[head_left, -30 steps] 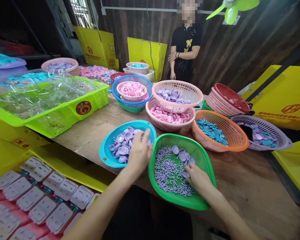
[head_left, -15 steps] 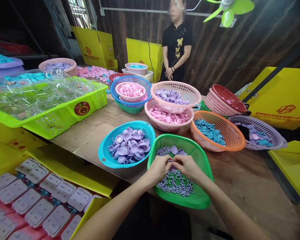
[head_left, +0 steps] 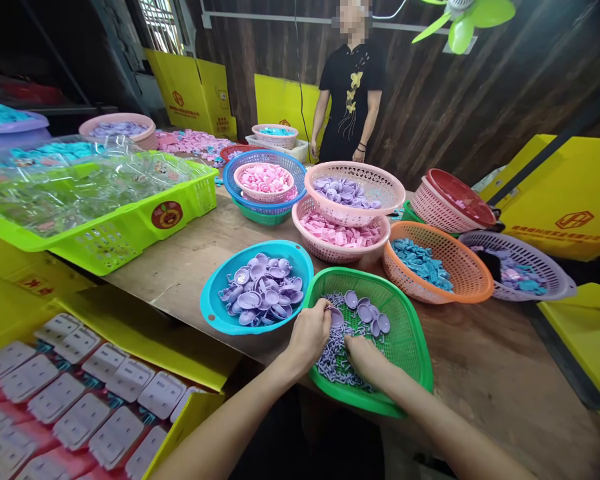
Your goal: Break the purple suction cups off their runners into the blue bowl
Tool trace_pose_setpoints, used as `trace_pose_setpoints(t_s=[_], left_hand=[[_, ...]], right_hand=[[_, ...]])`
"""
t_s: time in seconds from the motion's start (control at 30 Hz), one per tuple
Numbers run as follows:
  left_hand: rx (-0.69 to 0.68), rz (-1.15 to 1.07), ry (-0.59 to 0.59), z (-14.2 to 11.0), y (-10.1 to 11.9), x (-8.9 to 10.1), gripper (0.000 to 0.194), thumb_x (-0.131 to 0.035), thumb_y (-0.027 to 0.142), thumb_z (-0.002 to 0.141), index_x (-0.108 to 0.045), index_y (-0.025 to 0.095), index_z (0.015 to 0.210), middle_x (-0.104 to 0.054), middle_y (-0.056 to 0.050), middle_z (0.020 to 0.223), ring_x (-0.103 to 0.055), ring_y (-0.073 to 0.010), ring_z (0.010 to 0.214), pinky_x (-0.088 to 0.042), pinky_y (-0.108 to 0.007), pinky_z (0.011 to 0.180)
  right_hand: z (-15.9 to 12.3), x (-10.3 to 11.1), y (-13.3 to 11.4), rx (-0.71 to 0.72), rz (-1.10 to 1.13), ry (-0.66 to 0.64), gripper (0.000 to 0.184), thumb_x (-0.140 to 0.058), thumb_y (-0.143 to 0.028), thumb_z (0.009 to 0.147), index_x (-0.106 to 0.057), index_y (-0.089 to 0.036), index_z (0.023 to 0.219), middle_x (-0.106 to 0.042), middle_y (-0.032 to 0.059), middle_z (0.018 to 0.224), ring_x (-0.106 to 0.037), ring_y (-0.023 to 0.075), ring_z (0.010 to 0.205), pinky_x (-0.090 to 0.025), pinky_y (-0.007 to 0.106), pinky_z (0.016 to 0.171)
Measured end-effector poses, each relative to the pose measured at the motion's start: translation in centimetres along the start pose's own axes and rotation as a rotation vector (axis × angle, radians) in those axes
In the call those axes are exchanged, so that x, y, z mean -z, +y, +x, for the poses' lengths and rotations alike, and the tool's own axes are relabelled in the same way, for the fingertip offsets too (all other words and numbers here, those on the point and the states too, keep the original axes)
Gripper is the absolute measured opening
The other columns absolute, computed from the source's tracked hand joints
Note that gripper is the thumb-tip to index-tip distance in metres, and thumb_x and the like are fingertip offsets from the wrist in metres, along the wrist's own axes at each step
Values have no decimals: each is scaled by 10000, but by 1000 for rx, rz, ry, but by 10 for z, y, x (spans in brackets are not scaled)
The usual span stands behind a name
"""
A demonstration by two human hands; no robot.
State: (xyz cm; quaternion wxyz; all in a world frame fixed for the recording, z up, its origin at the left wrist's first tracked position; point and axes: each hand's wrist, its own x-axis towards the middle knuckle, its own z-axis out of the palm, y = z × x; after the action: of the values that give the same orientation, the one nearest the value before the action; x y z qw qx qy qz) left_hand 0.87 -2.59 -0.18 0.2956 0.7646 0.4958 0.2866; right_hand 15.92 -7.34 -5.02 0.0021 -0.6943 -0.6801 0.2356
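A green basket [head_left: 405, 337] at the near table edge holds a heap of small purple plastic pieces [head_left: 337, 353] and a few purple round caps [head_left: 367, 312]. My left hand [head_left: 310, 333] is closed at the basket's left side, pinching a purple round cap. My right hand [head_left: 363, 357] lies low in the heap of small pieces, its fingers curled into them; what it grips is hidden. Just left stands a blue bowl [head_left: 215, 313] full of purple round caps [head_left: 263, 293].
Several baskets of pink, purple and blue parts crowd the wooden table [head_left: 180, 267]. A lime crate [head_left: 130, 227] with clear packaging sits left. White blister cards [head_left: 80, 407] lie lower left. A person in black [head_left: 350, 93] stands behind the table. Yellow boxes [head_left: 570, 193] stand right.
A second ago my left hand was over the blue bowl; both hands then met over the green basket, and now they have parted, the right dropping into the small pieces.
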Motion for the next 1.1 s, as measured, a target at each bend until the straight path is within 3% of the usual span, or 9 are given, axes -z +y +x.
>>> trace_pose_setpoints(t_s=[0.17, 0.23, 0.4, 0.53, 0.67, 0.77, 0.87, 1.0, 1.1], left_hand=[[-30, -150, -41, -4, -1, 10, 233, -339, 242, 847, -544, 175, 761, -546, 0, 620, -518, -117, 581, -356, -221, 575], [3, -313, -150, -8, 0, 14, 222, -355, 266, 834, -529, 166, 738, -510, 15, 587, -493, -104, 530, -362, -211, 529], [104, -844, -599, -18, 10, 19, 186, -430, 294, 780, -520, 132, 770, -529, -9, 692, -530, -111, 598, -431, -215, 525], [122, -900, -671, -23, 14, 20, 193, -478, 308, 760, -524, 121, 746, -522, 3, 660, -497, -83, 555, -399, -195, 520], [179, -967, -671, -24, 11, 20, 221, -514, 333, 747, -534, 113, 735, -522, 3, 645, -464, -61, 512, -339, -177, 477], [262, -1120, -687, -24, 8, 20, 238, -552, 338, 725, -534, 101, 725, -503, 3, 610, -444, -49, 469, -293, -175, 440], [308, -1230, -696, -24, 7, 20, 240, -580, 329, 711, -532, 94, 706, -478, 8, 576, -433, -43, 435, -258, -175, 412], [297, -1238, -689, -25, 9, 21, 234, -561, 337, 731, -510, 109, 715, -488, 9, 567, -450, -47, 418, -270, -164, 390], [252, -1094, -628, -27, 11, 23, 259, -479, 392, 782, -499, 134, 770, -513, 10, 573, -480, -71, 400, -289, -166, 363]], right_hand=[[-2, 18, 12, 9, 97, 18, 104, -484, -58, 662, -496, -158, 689, -575, 24, 640, -575, 151, 632, -388, 222, 561], [-9, 30, 13, 19, 217, 25, 67, -431, -117, 745, -471, -169, 759, -544, -10, 615, -560, 120, 553, -388, 200, 494], [-40, 47, -4, 130, 908, 126, 125, -487, -306, 805, -450, -193, 846, -496, -36, 621, -531, 106, 527, -396, 188, 438], [-54, 42, -22, 168, 1019, 161, 130, -532, -305, 798, -469, -191, 803, -493, -35, 657, -469, 69, 513, -361, 165, 436], [-59, 38, -29, 214, 962, 219, 105, -472, -288, 844, -489, -204, 904, -541, -12, 743, -491, 80, 546, -387, 177, 464], [-62, 36, -29, 336, 732, 363, 158, -446, -234, 860, -527, -211, 993, -579, 26, 852, -553, 124, 709, -447, 223, 630], [-63, 32, -26, 482, 537, 503, 180, -441, -162, 856, -553, -210, 989, -582, 37, 888, -550, 145, 831, -428, 252, 751], [-62, 27, -24, 537, 420, 537, 173, -422, -129, 855, -559, -193, 941, -575, 28, 810, -541, 134, 746, -420, 249, 702], [-65, 31, -27, 431, 442, 575, 112, -458, -166, 844, -568, -187, 854, -562, 5, 727, -522, 114, 640, -414, 224, 628]])
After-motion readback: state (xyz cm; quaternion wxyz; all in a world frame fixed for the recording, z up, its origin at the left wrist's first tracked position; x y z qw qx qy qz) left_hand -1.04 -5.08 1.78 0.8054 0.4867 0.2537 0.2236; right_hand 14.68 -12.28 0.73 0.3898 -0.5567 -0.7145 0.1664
